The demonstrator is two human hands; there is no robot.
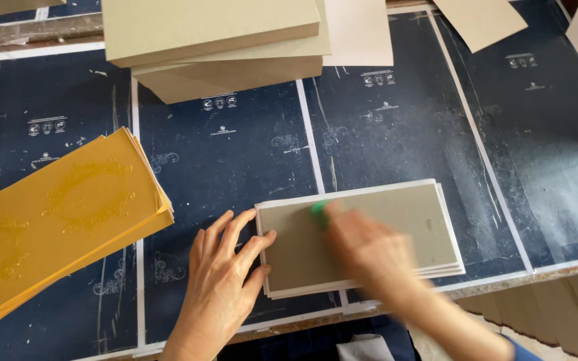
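Observation:
A grey cardboard rectangle point(403, 220) lies on top of a small stack of white-edged sheets near the table's front edge. My left hand point(225, 281) rests flat with fingers spread, its fingertips on the left edge of that stack. My right hand point(362, 247), blurred by motion, presses a small green tool point(319, 208) against the grey board's top surface.
A stack of gold embossed sheets point(55, 220) lies at the left. Piles of tan cardboard point(222, 47) sit at the back. The table is covered with dark blue printed sheets point(396, 127). Loose beige sheets point(479, 20) lie at the back right.

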